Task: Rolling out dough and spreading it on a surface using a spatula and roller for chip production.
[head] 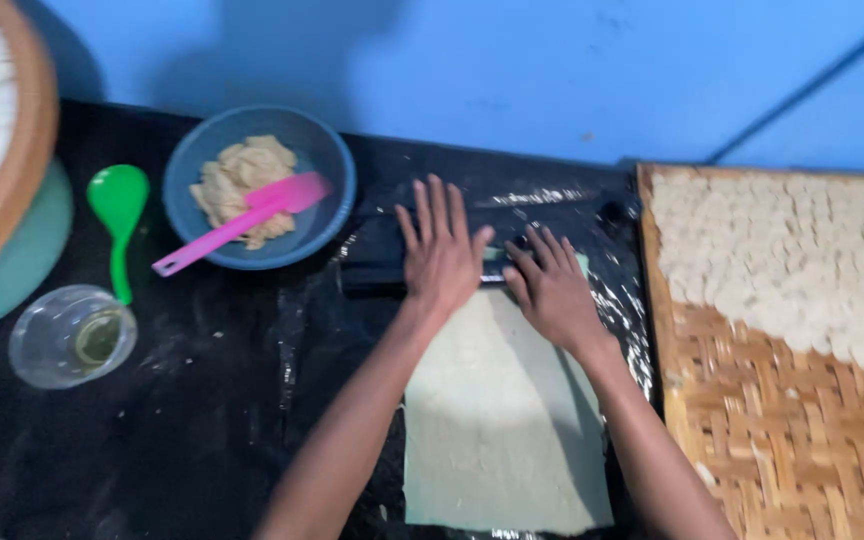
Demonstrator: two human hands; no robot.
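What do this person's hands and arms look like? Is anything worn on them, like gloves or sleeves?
Both arms are bare as far as the picture shows: no sleeves reach into view. The left hand and right hand wear no gloves, and no rings, watch or bracelets can be made out. The fingers are slim with short nails. The picture is slightly blurred, so fine marks cannot be told.

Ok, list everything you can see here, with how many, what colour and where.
bowl: one, blue, back left, holding beige dough
spatula: one, pink, resting in the bowl
spoon: one, green, left of the bowl
cup: one, clear, front left
dough sheet: one, pale, flat in the centre
rolling pin: one, dark, under both hands
woven tray: one, tan, right, partly covered with pale pieces
round tray: one, wooden rim, far left
left hand: flat on the pin
right hand: flat on the pin
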